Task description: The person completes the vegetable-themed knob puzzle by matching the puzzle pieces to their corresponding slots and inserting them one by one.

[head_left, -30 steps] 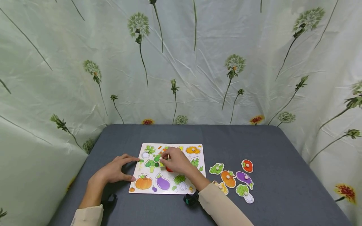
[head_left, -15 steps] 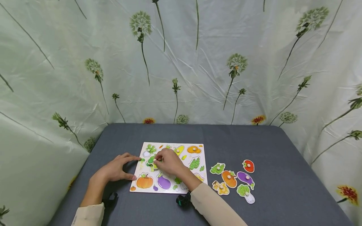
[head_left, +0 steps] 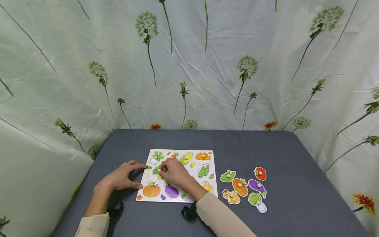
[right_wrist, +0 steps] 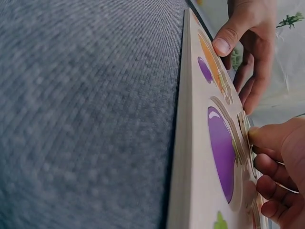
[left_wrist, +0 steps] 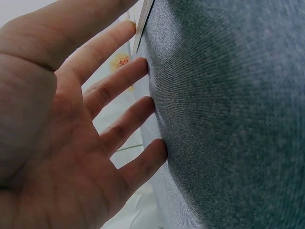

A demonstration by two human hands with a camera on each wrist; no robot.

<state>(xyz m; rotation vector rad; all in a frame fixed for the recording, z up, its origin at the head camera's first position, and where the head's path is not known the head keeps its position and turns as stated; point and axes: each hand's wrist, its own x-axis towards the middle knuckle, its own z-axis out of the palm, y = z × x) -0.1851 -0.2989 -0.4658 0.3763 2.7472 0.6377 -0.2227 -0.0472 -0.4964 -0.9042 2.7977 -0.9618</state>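
A white vegetable puzzle board (head_left: 189, 191) lies on the table. My right hand (head_left: 175, 172) pinches a broccoli puzzle piece (head_left: 156, 170) at the broccoli picture on the board's left side; the fingers cover part of it. In the right wrist view the thumb and fingers of the right hand (right_wrist: 281, 157) are close over the board, beyond the purple eggplant recess (right_wrist: 221, 152). My left hand (head_left: 119, 177) rests at the board's left edge, thumb and fingertips spread along it. The left wrist view shows that hand (left_wrist: 90, 129) with its fingers extended, holding nothing.
Right of the board lie loose knobbed pieces: a pea-green vegetable (head_left: 227, 176), pumpkin (head_left: 240, 187), eggplant (head_left: 257, 187), tomato (head_left: 260, 173), bok choy (head_left: 257, 202) and a yellow piece (head_left: 231, 196). Corn (head_left: 186, 158) sits in the board. A flowered curtain (head_left: 207, 65) hangs behind the table.
My right hand has moved left across the board with the broccoli piece, to the broccoli picture, and come down there. The left hand keeps its place at the board's edge.
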